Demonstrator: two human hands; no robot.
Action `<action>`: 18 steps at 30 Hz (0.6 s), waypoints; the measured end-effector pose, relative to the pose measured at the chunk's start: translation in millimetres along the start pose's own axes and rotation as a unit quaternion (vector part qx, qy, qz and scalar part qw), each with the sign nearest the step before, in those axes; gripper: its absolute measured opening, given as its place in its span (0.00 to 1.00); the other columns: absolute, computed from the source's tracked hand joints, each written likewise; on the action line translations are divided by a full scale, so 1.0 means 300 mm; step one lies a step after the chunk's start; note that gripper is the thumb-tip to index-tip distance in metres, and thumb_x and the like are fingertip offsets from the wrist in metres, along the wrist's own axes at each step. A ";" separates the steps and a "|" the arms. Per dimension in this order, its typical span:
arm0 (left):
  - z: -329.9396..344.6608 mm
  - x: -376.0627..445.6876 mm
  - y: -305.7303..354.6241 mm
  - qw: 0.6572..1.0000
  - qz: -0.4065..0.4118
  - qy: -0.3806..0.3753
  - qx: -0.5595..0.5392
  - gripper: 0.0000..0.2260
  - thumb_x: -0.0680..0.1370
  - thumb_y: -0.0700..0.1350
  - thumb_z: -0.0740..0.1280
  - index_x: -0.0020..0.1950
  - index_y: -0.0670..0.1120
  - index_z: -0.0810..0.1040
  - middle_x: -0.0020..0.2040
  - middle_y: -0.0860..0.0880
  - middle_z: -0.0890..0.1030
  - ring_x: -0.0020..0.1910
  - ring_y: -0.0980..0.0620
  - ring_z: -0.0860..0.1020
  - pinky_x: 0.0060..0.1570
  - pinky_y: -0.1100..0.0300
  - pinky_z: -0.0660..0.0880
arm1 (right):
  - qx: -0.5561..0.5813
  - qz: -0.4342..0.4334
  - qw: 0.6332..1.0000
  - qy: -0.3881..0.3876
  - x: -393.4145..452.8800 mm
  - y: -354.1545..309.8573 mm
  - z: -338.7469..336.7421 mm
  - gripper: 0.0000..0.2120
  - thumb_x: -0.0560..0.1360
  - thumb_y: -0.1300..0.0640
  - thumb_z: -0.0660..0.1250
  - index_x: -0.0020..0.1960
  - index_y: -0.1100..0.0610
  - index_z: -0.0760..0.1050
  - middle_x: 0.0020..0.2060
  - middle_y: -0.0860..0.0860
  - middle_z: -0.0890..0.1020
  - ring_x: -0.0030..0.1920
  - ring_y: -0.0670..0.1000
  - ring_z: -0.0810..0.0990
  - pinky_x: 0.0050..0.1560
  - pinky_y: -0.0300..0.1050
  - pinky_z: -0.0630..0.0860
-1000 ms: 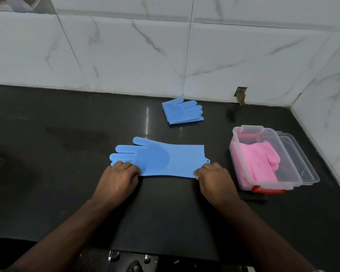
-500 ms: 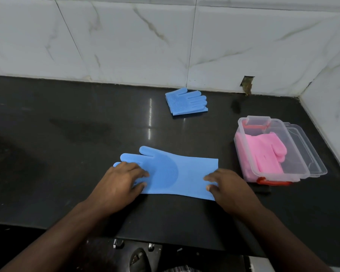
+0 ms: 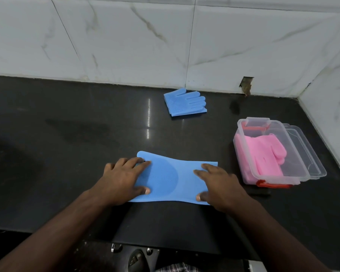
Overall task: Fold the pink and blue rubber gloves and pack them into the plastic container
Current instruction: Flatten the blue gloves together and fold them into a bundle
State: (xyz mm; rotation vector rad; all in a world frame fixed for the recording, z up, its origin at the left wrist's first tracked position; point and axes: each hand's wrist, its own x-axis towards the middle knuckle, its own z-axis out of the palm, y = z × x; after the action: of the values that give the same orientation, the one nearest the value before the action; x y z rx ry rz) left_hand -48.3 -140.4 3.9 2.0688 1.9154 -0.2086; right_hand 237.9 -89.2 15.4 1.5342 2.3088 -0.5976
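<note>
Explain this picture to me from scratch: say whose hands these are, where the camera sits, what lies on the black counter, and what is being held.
There is no machine here. A person wears a camera on the head, so the one view looks forward and down at their own two bare hands. The left hand and the right hand both lie flat, fingers straight, pressing a blue glove onto the black counter. Neither has a grip on anything. Farther back, near the tiled wall, lies a second blue glove, already folded. To the right stands a clear plastic container with pink gloves inside; its lid appears to lie beside or under it.
</note>
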 end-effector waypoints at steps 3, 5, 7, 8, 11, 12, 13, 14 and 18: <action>-0.010 0.008 0.004 1.000 -0.007 0.012 0.005 0.35 0.76 0.69 0.61 0.80 0.63 0.53 0.79 0.58 0.57 0.76 0.51 0.57 0.70 0.46 0.59 | 0.003 -0.007 1.000 0.026 0.009 -0.003 -0.007 0.39 0.73 0.42 0.69 0.78 0.43 0.54 0.79 0.46 0.53 0.78 0.52 0.54 0.73 0.59 0.57; -0.019 0.025 0.011 1.000 -0.011 0.006 0.014 0.32 0.76 0.70 0.60 0.78 0.63 0.58 0.77 0.59 0.60 0.75 0.52 0.59 0.69 0.46 0.60 | 0.001 -0.016 0.999 0.030 0.026 -0.009 -0.013 0.39 0.73 0.41 0.69 0.78 0.43 0.55 0.79 0.46 0.54 0.78 0.52 0.55 0.74 0.58 0.58; -0.032 0.045 0.018 0.999 -0.019 0.041 0.002 0.27 0.77 0.68 0.60 0.75 0.63 0.65 0.72 0.58 0.66 0.71 0.52 0.64 0.66 0.48 0.62 | -0.014 -0.023 0.999 0.018 0.037 -0.018 -0.022 0.36 0.74 0.41 0.68 0.77 0.44 0.57 0.78 0.47 0.58 0.77 0.52 0.57 0.73 0.57 0.59; -0.042 0.058 0.026 0.997 -0.022 0.072 -0.015 0.24 0.77 0.67 0.61 0.72 0.62 0.69 0.68 0.58 0.69 0.69 0.52 0.66 0.65 0.49 0.63 | -0.015 -0.023 0.999 0.026 0.042 -0.021 -0.027 0.34 0.74 0.42 0.67 0.77 0.44 0.59 0.77 0.47 0.61 0.76 0.52 0.60 0.72 0.57 0.61; -0.081 0.127 0.064 0.990 -0.016 0.124 -0.059 0.20 0.79 0.62 0.62 0.70 0.59 0.73 0.63 0.56 0.73 0.66 0.52 0.70 0.64 0.48 0.65 | 0.031 -0.022 0.993 0.114 0.073 -0.032 -0.064 0.26 0.76 0.44 0.64 0.72 0.46 0.67 0.68 0.48 0.73 0.68 0.53 0.71 0.66 0.54 0.69; -0.093 0.163 0.083 0.990 -0.009 0.124 -0.060 0.21 0.79 0.62 0.62 0.71 0.59 0.71 0.65 0.56 0.73 0.67 0.51 0.69 0.65 0.47 0.65 | 0.058 -0.027 0.987 0.145 0.096 -0.037 -0.082 0.24 0.76 0.46 0.64 0.71 0.47 0.69 0.67 0.48 0.75 0.67 0.53 0.72 0.66 0.53 0.70; -0.105 0.204 0.104 0.991 -0.002 0.122 -0.060 0.22 0.79 0.61 0.62 0.72 0.59 0.70 0.67 0.55 0.72 0.68 0.50 0.68 0.66 0.46 0.64 | 0.103 -0.027 0.981 0.162 0.127 -0.040 -0.100 0.23 0.76 0.48 0.65 0.70 0.48 0.71 0.66 0.49 0.77 0.66 0.52 0.74 0.66 0.52 0.70; -0.118 0.248 0.124 0.991 0.004 0.118 -0.061 0.23 0.79 0.60 0.63 0.73 0.59 0.68 0.70 0.55 0.71 0.70 0.49 0.67 0.67 0.45 0.63 | 0.168 -0.022 0.970 0.173 0.161 -0.044 -0.123 0.22 0.76 0.50 0.67 0.69 0.50 0.73 0.65 0.49 0.78 0.65 0.51 0.75 0.66 0.49 0.70; -0.157 0.429 0.175 0.995 0.014 0.089 -0.037 0.28 0.79 0.58 0.64 0.78 0.56 0.63 0.78 0.52 0.63 0.76 0.47 0.62 0.70 0.42 0.60 | 0.415 0.044 0.896 0.151 0.335 -0.037 -0.190 0.22 0.74 0.56 0.71 0.67 0.54 0.75 0.60 0.49 0.81 0.60 0.46 0.79 0.64 0.41 0.71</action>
State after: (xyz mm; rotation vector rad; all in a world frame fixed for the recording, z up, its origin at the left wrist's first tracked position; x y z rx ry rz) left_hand 10.8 -6.6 14.5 2.1263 1.9607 0.0559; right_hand 187.9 15.6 19.6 2.2007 2.2894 -1.5635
